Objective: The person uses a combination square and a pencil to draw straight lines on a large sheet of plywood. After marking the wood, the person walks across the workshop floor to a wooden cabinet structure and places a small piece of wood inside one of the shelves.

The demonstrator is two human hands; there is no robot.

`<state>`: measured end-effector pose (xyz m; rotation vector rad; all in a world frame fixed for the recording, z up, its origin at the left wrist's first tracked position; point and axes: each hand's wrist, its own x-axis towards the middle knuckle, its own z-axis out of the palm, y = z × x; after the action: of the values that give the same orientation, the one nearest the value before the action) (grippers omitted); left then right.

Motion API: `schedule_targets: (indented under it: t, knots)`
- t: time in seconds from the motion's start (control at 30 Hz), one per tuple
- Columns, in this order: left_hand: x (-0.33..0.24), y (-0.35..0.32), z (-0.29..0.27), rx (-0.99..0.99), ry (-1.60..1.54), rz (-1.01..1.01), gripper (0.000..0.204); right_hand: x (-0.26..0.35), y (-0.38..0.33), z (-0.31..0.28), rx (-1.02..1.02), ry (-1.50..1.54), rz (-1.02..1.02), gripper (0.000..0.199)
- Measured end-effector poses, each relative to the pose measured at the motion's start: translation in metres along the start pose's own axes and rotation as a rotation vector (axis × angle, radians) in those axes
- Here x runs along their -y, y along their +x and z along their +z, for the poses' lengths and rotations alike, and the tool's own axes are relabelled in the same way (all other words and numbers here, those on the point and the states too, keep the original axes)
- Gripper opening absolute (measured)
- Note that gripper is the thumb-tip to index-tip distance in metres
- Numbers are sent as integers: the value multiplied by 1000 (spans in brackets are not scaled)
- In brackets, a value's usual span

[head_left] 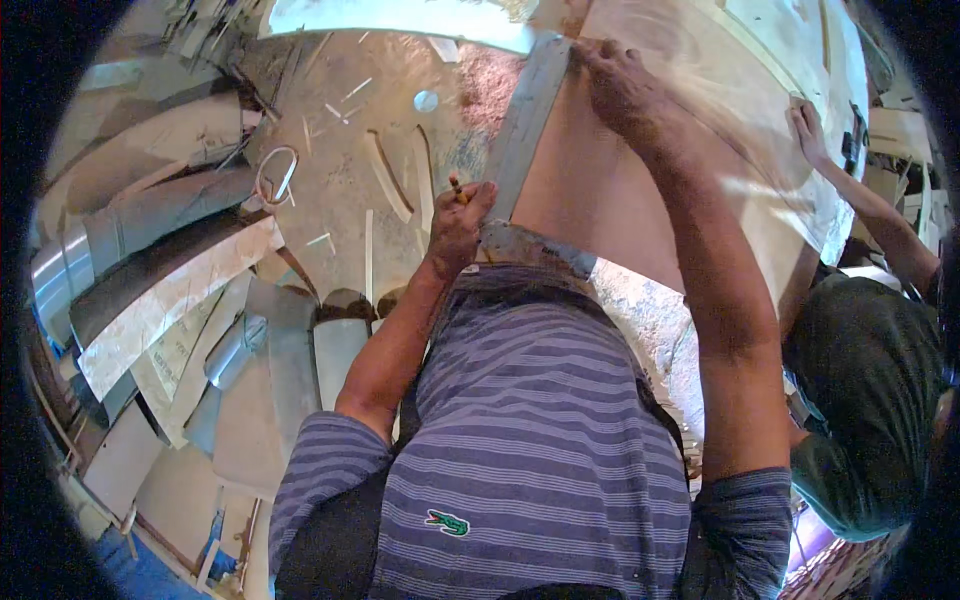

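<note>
A long, flat grey strip (527, 120) lies along the left edge of a large brown wooden sheet (600, 200). My left hand (460, 228) is closed at the strip's near end, its thumb against the strip's side. Between its fingers is a short, thin stick like a pencil stub (459, 189), brown with a dark end. At the strip's far end, my right hand (622, 88) presses with bent fingers on its edge, the arm reaching over the sheet. Beneath the strip's near end, a worn grey edge piece (540, 250) shows in front of my body.
Curved offcuts (388, 175) and slivers lie on the dusty floor (330, 120) left of the sheet. Bent panels and boards (180, 290) pile up at the far left. To the right, another person's hand (808, 130) touches the sheet's far edge; that person sits close by.
</note>
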<state>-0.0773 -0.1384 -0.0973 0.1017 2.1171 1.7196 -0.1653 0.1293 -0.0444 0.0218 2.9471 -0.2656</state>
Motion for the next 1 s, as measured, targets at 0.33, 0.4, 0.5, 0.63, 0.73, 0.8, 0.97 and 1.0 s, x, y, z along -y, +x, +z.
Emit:
schedule_targets:
  t: [0.33,0.4,0.5,0.63,0.73,0.8,0.97,1.0]
  knots:
    - [16,3,-5,58,124,87,32,-20,-38,27,-112,220,-58,47]
    - [20,5,-9,51,211,147,31,-32,-71,26,-283,283,14,51]
    - [18,4,-17,62,271,165,31,-74,-128,6,-407,241,105,66]
    - [-7,9,-21,75,-132,-146,36,-142,-200,-10,-298,-255,131,58]
    - [3,15,-24,117,150,86,36,-168,-220,-10,-207,-261,325,63]
    - [-2,14,-23,112,-136,-154,35,-169,-228,-16,-254,317,670,71]
    - [30,20,-24,-11,178,188,29,-198,-247,29,-524,272,648,81]
    - [17,17,-25,48,-61,-12,28,-202,-250,38,-512,201,665,80]
